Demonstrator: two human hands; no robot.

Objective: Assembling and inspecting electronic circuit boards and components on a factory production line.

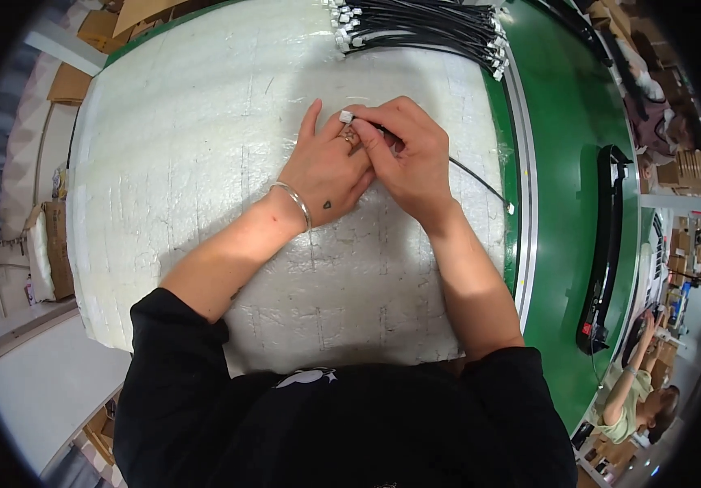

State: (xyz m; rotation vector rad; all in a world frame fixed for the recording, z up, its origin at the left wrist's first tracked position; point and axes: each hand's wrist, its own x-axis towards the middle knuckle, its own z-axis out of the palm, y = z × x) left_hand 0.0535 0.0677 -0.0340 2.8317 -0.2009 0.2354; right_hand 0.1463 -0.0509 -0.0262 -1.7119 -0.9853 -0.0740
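Above the middle of the white padded surface, my two hands meet at a thin black cable with white plugs on its ends. My right hand (411,154) is closed, its thumb and index finger pinching the cable close to one white plug (346,117). Against it lies my left hand (326,163), back upward, a ring and a bangle on it. Its little finger sticks out while the other fingers bend in around the cable; their tips are partly hidden. Out past my right hand runs the black cable (481,179), ending in another small plug (511,209) at the pad's right edge.
A bundle of black cables (420,26) with white plugs lies at the pad's far edge. Right of the white pad (204,163), a metal rail borders a green work surface (554,268) bearing a long black bar (607,252). Other people sit beyond it. Cardboard boxes stand at left.
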